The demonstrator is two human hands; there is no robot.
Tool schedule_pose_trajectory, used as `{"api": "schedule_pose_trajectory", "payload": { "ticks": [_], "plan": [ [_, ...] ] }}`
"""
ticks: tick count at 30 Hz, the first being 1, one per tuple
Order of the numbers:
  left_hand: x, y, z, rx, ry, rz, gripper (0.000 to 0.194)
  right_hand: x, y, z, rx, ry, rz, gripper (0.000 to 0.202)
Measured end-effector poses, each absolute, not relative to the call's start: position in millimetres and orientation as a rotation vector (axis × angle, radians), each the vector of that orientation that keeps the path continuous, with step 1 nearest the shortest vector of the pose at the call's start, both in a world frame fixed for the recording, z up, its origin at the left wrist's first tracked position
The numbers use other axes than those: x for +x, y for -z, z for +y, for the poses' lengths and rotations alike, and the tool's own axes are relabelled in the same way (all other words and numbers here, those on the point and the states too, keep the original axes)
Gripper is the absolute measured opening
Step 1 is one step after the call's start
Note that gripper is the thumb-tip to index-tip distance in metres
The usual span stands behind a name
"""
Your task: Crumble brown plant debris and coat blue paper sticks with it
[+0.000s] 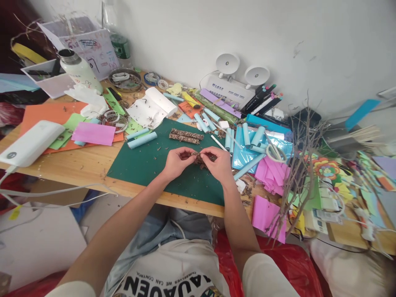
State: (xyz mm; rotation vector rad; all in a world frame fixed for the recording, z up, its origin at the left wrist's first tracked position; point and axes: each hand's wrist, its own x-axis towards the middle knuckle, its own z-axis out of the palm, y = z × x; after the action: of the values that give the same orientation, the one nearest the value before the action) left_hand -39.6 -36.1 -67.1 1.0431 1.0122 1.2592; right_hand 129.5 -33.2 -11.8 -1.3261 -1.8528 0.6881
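Note:
Over a green cutting mat (pixel 139 163), my left hand (pixel 177 163) and my right hand (pixel 217 164) meet fingertip to fingertip. Both are pinched closed on brown crumbly plant material (pixel 199 159), which looks like dried bark or leaf bits. Part of it is hidden behind my fingers, and some lies under my right hand. Just beyond, two brown rolls (pixel 185 136) coated in similar flakes lie side by side on the mat. Light blue paper tubes (pixel 142 140) rest at the mat's left edge. Near my right hand lies a thin white stick (pixel 218 142).
Blue tubes, scissors (pixel 276 152) and pink paper (pixel 272 175) crowd the right side, beside upright dry twigs (pixel 301 173). A white power bank (pixel 31 144) and an uncapped bottle (pixel 78 70) stand left. An emergency light (pixel 229 90) sits against the wall.

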Motion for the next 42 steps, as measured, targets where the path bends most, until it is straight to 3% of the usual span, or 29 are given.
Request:
{"api": "schedule_pose_trajectory", "payload": {
  "ticks": [6,21,42],
  "plan": [
    [-39.9,70.8,-34.4,1.05,-1.283,1.034,0.033,141.8,17.7,-26.8,-1.387,-0.69,-1.678,0.012],
    [-38.0,66.3,-36.5,1.092,-1.209,1.007,0.032,126.3,15.0,-34.2,-1.267,-0.575,-1.956,0.014],
    [-37.5,67.9,-36.1,1.1,-1.249,1.018,0.03,125.0,15.5,-36.3,-1.34,-0.581,-1.856,0.012]
  ]
}}
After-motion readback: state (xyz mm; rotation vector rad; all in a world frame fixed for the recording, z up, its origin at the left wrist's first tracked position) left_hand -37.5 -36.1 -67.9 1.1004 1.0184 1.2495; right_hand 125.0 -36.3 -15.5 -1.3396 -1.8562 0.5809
